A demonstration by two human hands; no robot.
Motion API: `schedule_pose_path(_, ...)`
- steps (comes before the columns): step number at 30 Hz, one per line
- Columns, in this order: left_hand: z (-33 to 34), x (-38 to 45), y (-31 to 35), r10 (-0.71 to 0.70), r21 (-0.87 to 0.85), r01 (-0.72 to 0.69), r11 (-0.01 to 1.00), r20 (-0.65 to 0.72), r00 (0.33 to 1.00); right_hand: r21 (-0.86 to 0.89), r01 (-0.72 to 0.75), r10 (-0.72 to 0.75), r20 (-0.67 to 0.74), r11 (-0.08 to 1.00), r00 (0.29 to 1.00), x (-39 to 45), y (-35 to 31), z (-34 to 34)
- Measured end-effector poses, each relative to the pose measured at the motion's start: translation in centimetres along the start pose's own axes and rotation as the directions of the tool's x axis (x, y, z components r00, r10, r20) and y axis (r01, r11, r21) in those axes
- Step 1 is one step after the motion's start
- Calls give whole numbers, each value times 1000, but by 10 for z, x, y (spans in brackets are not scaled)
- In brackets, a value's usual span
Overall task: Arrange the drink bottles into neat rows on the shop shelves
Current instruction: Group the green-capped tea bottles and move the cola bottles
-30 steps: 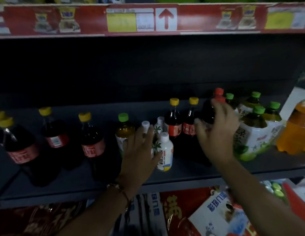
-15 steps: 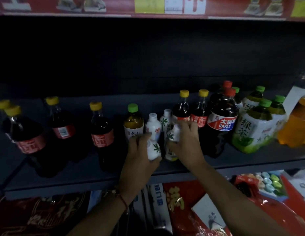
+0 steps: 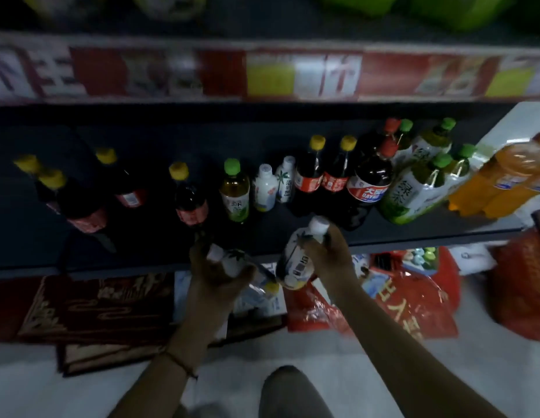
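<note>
Presently, two small white bottles are off the shelf, one in each hand.

Left hand (image 3: 216, 268): fingers curled round a small white bottle (image 3: 232, 260), which lies tilted with its cap toward the shelf edge, in front of and below the dark shelf (image 3: 142, 251).

Right hand (image 3: 326, 254): fingers curled round the neck of a second white bottle (image 3: 298, 257), held just beside the left one, cap up and leaning toward the shelf.

Beyond the left hand, on the shelf: a green-capped tea bottle (image 3: 236, 191), then dark yellow-capped bottles (image 3: 188, 196) spaced out to that hand's far side.

Between and beyond both hands: two more white bottles (image 3: 265, 190) standing together.

Beyond the right hand: two yellow-capped dark bottles (image 3: 320, 173), a large red-capped cola bottle (image 3: 371, 182), green tea multipacks (image 3: 413, 191) and orange soda bottles (image 3: 503, 182) further out.

Below the hands: red packages (image 3: 413, 303) and patterned dark boxes (image 3: 96, 306) on the lower level.

Above all: a blurred red price strip (image 3: 202, 73).
</note>
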State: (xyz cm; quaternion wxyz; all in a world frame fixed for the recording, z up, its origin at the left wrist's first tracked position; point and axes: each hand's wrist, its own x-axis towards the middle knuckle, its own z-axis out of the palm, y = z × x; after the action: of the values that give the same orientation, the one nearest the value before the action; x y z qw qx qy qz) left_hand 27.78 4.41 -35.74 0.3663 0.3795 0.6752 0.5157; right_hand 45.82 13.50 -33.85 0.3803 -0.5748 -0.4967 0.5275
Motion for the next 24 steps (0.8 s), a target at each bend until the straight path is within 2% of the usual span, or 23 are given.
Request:
schedule_pose_path(2,-21,-35,50,-57,5,57,998,-17,998,168,-126,131,-18,978,991,-36,-47,-27)
schedule_pose_path(5,-44,-81,145,-125,-2,125,992,10,992,303,-229,224,51,925,973,-85,-134,-70)
schedule_pose_path(12,-67,-134,335,-11,-22,11,1000,-2,1000,506,-256,221,130,824,967,-163,-299,-145)
schedule_pose_path(16,-67,-128,401,145,15,-145,989,-41,989,557,-170,149,83,813,985,-165,-350,-158)
schedule_pose_path(20,-68,-100,441,310,86,-303,949,-90,946,482,-12,-17,57,876,998,-147,-387,-149)
schedule_pose_path(24,-80,-45,482,428,214,-401,891,-98,898,368,157,-213,115,916,970,-120,-420,-116)
